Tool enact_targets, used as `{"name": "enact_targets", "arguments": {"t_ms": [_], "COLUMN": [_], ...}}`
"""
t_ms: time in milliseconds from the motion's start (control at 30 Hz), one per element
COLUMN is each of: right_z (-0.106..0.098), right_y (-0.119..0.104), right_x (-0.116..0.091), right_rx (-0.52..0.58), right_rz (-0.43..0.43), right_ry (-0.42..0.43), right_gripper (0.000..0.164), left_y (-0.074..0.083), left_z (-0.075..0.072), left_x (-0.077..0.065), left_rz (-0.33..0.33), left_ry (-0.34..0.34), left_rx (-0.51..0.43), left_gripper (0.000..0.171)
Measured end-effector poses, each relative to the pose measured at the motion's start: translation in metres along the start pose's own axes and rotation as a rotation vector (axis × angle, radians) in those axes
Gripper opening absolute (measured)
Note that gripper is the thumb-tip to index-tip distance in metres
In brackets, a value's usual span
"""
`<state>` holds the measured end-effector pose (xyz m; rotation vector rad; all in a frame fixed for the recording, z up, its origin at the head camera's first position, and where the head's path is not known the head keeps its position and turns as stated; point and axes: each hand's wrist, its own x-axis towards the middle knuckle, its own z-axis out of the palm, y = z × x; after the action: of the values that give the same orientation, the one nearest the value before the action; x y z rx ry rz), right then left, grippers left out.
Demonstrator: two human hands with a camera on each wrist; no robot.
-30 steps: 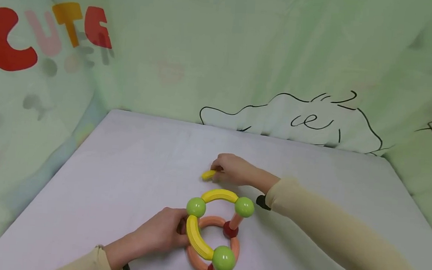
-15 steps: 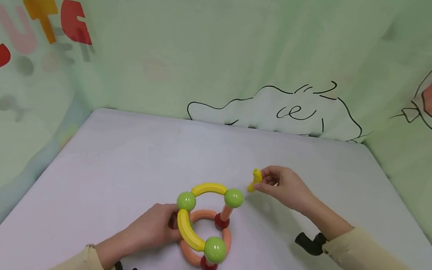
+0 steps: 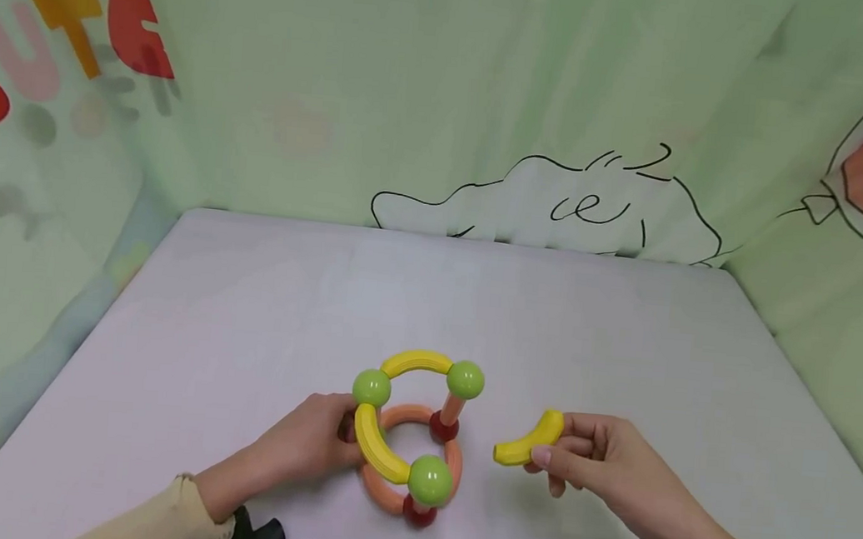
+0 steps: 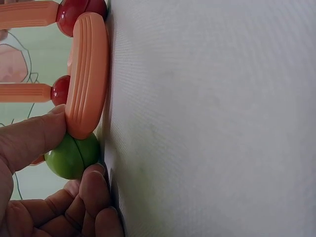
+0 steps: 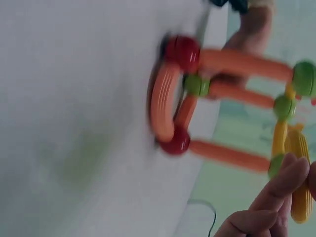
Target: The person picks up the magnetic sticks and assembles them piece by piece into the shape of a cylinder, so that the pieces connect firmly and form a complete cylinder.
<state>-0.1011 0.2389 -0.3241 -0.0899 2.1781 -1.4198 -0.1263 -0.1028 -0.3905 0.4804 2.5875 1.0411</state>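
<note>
A ball-and-rod toy frame (image 3: 377,456) stands on the table. Its top has two curved yellow rods joined by green balls (image 3: 430,480); straight orange rods run down to a curved orange ring with dark red balls (image 3: 419,512). My left hand (image 3: 314,438) holds it at the left side. In the left wrist view, my thumb and fingers pinch a low green ball (image 4: 73,158), the thumb also at the end of a curved orange rod (image 4: 89,74). My right hand (image 3: 606,455) pinches a loose curved yellow rod (image 3: 536,440) above the table, right of the frame and apart from it.
The pale tabletop (image 3: 287,293) reaches back to a green printed curtain (image 3: 300,110), which also closes in the left and right sides. A black wrist strap piece (image 3: 258,535) sits by the left sleeve (image 3: 159,518).
My right hand has picked the yellow rod off the table behind the frame and brought it right and nearer, turning it. My left hand keeps its grip; the head view has shifted slightly.
</note>
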Motion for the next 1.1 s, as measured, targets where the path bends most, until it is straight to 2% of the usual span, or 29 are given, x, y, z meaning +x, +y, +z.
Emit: {"name": "enact_targets", "arguments": {"t_ms": [167,333,533,767,1100], "right_z": [0.020,0.033,0.040,0.039,0.035], "right_y": [0.002,0.000,-0.005,-0.005,-0.008], "right_x": [-0.004,-0.003,0.002,0.006,0.009], "right_rx": [0.143,0.229,0.240,0.269,0.266], "right_rz": [0.034,0.057,0.067,0.006,-0.057], "right_ry": [-0.095,-0.138,-0.149,-0.194,-0.230], "right_gripper": [0.036,0.031,0.029,0.023,0.027], "left_y": [0.000,0.000,0.001,0.001,0.002], "left_z": [-0.001,-0.001,-0.002,-0.001,-0.002], "left_x": [0.000,0.000,0.000,0.001,0.000], "left_rz": [-0.004,0.000,-0.006,-0.012,-0.024], "left_ry": [-0.002,-0.002,-0.007,-0.011,-0.011], "left_rx": [-0.005,-0.012,-0.012,-0.010,-0.012], "left_gripper": [0.021,0.021,0.020,0.019,0.021]}}
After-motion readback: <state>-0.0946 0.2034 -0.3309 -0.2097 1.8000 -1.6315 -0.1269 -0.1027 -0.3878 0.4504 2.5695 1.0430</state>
